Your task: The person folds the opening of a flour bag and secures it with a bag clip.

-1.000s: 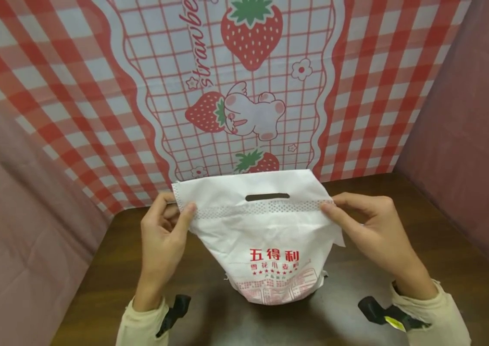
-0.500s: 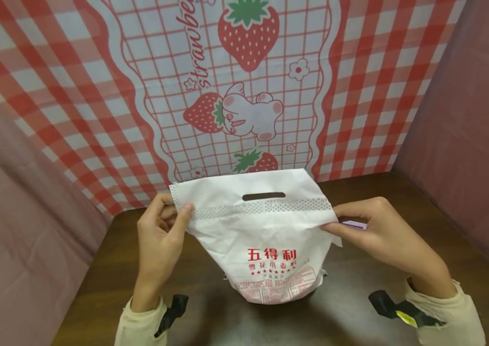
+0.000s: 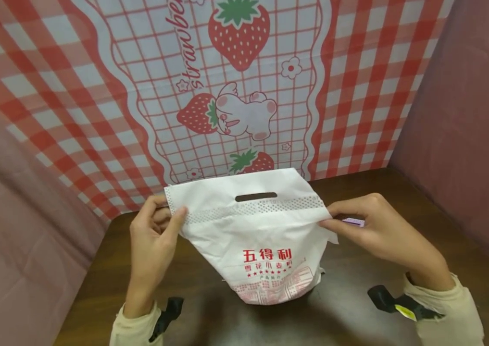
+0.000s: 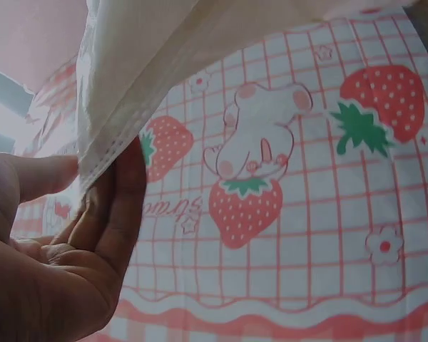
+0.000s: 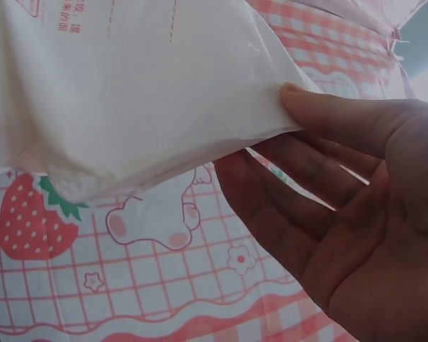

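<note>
While left hand [image 3: 152,242] pinches white bag [image 3: 257,233], right hand [image 3: 378,233] grips it, lower than earlier.

Bag [image 3: 266,233] on table [image 3: 101,278], cloth [image 3: 357,86] behind, curtains [image 3: 465,125] left and right.

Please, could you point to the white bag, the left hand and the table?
White bag [image 3: 253,235], head view: middle of its printed side.
Left hand [image 3: 152,246], head view: middle of the hand.
Table [image 3: 352,269], head view: bare part of its top.
</note>
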The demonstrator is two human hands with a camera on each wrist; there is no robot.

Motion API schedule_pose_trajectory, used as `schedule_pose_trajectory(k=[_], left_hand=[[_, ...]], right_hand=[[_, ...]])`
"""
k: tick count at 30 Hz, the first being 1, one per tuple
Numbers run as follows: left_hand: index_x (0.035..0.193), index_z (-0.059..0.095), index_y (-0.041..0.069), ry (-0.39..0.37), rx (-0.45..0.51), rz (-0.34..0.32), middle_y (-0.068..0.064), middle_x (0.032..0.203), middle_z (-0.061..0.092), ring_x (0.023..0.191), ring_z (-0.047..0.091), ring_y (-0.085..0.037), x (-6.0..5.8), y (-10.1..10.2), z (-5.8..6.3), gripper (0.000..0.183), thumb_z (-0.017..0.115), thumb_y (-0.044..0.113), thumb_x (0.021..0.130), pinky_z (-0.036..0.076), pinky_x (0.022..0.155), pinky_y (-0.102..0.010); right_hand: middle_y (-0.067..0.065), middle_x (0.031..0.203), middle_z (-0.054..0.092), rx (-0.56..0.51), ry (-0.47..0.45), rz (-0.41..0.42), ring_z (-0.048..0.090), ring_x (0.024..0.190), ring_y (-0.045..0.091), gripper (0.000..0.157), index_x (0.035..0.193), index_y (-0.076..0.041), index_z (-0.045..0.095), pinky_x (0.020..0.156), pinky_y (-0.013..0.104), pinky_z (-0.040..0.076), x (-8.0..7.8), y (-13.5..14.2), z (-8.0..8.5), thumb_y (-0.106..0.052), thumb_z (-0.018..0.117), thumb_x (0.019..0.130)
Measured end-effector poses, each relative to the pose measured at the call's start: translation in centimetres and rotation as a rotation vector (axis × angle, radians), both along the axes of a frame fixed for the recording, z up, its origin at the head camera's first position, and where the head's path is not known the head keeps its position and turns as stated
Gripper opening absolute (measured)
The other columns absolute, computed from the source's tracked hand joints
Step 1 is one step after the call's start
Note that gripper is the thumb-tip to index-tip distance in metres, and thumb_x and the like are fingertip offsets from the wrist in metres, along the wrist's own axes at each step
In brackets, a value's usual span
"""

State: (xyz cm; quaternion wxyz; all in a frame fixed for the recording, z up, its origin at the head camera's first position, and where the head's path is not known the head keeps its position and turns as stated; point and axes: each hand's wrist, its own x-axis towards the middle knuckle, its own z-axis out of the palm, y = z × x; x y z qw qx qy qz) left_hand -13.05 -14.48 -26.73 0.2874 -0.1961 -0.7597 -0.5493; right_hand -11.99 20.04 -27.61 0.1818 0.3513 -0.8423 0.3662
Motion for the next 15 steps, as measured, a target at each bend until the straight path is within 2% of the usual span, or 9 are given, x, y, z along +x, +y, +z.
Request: schedule_pose_trajectory(k=[3,5,9,12,15], left_hand=[[0.115,0.047,-0.002,-0.036,-0.053,0.053,-0.014,0.073,0.063,0.051,0.055,-0.013,0.3,-0.1,0.2,0.036,0.062,0.002,0.082,0.034,0.039,-0.021],[0.122,0.042,0.003,-0.033,-0.084,0.087,-0.011,0.076,0.063,0.057,0.058,-0.015,0.5,-0.1,0.3,0.046,0.063,0.004,0.081,0.04,0.044,-0.02],[0.13,0.037,0.012,0.036,-0.162,0.152,-0.008,0.099,0.061,0.084,0.06,-0.02,0.6,0.0,-0.1,0.058,0.065,0.006,0.08,0.048,0.068,-0.024],[0.132,0.038,0.013,0.122,-0.28,0.213,-0.005,0.124,0.05,0.109,0.049,-0.019,0.7,0.2,-0.3,0.061,0.066,0.009,0.079,0.041,0.088,-0.032],[0.13,0.043,0.009,0.212,-0.377,0.245,-0.006,0.137,0.036,0.124,0.034,-0.024,1.2,0.7,-0.1,0.057,0.067,0.009,0.078,0.031,0.098,-0.043]], right_hand=[[-0.009,0.073,0.062,-0.003,-0.075,-0.016,0.052,0.062,0.002,0.015,0.089,-0.026,0.066,0.053,0.017,0.043,0.0,-0.1,0.0,-0.015,0.068,0.079],[-0.01,0.075,0.062,-0.006,-0.098,-0.018,0.054,0.063,0.003,0.013,0.089,-0.027,0.065,0.055,0.018,0.046,0.0,-0.3,0.0,-0.019,0.068,0.08],[-0.012,0.08,0.064,-0.011,-0.106,-0.014,0.057,0.067,0.002,0.016,0.092,-0.027,0.064,0.057,0.019,0.049,0.2,-0.5,0.1,-0.019,0.068,0.079],[-0.013,0.08,0.063,-0.002,-0.082,-0.016,0.057,0.069,0.002,0.018,0.092,-0.026,0.064,0.057,0.018,0.048,0.6,-0.8,0.5,-0.016,0.069,0.078],[-0.012,0.079,0.062,0.016,-0.059,-0.027,0.057,0.069,0.002,0.019,0.091,-0.024,0.063,0.057,0.017,0.047,1.1,-1.1,1.2,-0.012,0.069,0.078]])
